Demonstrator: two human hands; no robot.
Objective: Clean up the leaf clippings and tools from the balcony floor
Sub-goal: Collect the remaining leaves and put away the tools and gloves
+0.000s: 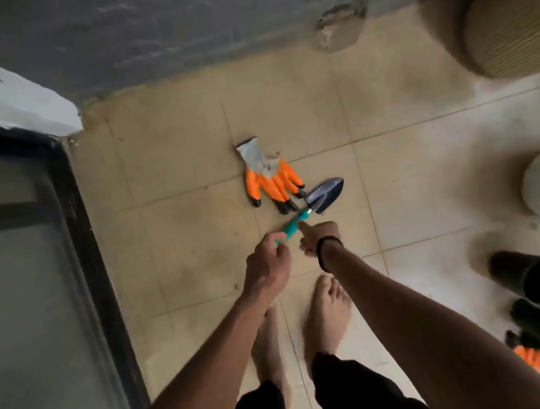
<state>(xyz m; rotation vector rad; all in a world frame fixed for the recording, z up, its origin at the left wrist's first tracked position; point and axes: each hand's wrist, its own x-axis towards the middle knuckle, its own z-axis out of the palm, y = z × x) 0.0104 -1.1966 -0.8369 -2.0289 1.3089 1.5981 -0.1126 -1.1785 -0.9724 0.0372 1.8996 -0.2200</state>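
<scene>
1. On the tiled floor [185,146] ahead of us lies the trowel [313,203], its blade just beside the orange glove [270,176].
2. Our left hand [267,263] pinches the teal handle's near end.
3. Our right hand [317,237] is curled, its thumb touching the handle.

You had a trowel [310,207] with a teal handle and dark blue blade, a glove [270,175] in orange with black fingertips and a pale grey cuff, beige floor tiles [179,154], and a ribbed tan pot [509,25].
</scene>
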